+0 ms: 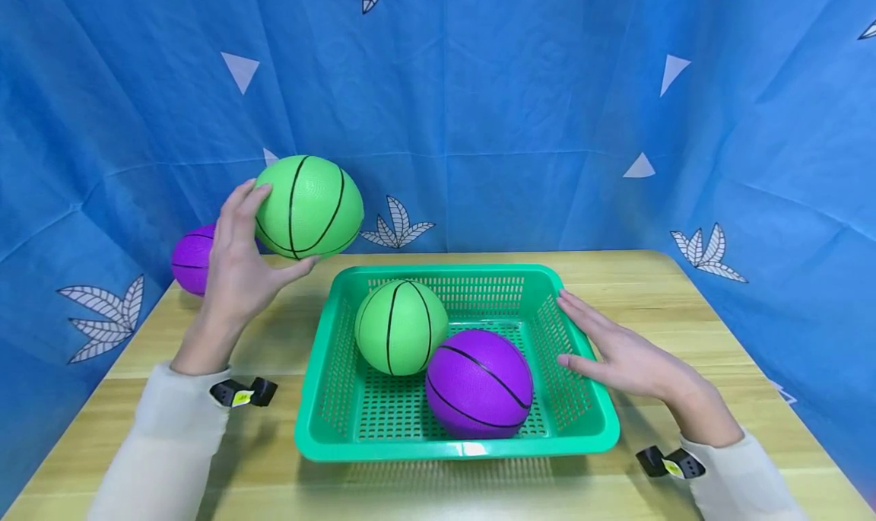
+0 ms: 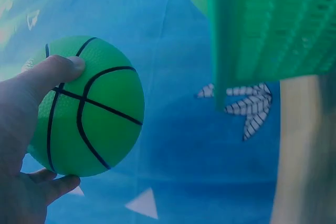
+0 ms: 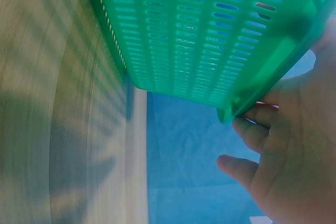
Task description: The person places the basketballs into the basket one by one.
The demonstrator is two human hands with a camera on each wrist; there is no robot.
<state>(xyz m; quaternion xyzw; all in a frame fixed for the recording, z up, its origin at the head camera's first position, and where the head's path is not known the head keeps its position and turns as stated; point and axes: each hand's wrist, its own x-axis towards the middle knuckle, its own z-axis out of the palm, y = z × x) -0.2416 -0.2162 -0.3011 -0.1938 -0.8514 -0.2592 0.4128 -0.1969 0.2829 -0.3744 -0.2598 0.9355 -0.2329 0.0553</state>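
Note:
My left hand (image 1: 239, 258) grips a light green ball with black basketball lines (image 1: 311, 205), thumb below it and fingers on its left side in the head view. This ball is held up above the table, behind the basket's left rear corner. In the left wrist view the thumb (image 2: 65, 67) presses on the ball (image 2: 100, 114). A green plastic basket (image 1: 455, 450) stands in the middle, holding another light green ball (image 1: 401, 327) and a purple ball (image 1: 479, 384) side by side. At the basket's right rim, my right hand (image 1: 619, 354) rests with fingers extended.
Behind my left hand, a second purple ball (image 1: 192, 261) sits at the table's far left edge. The wooden table (image 1: 657, 293) extends around the basket. A blue patterned cloth (image 1: 513, 110) hangs behind and along both sides. Each sleeve carries a small black device (image 1: 242, 393).

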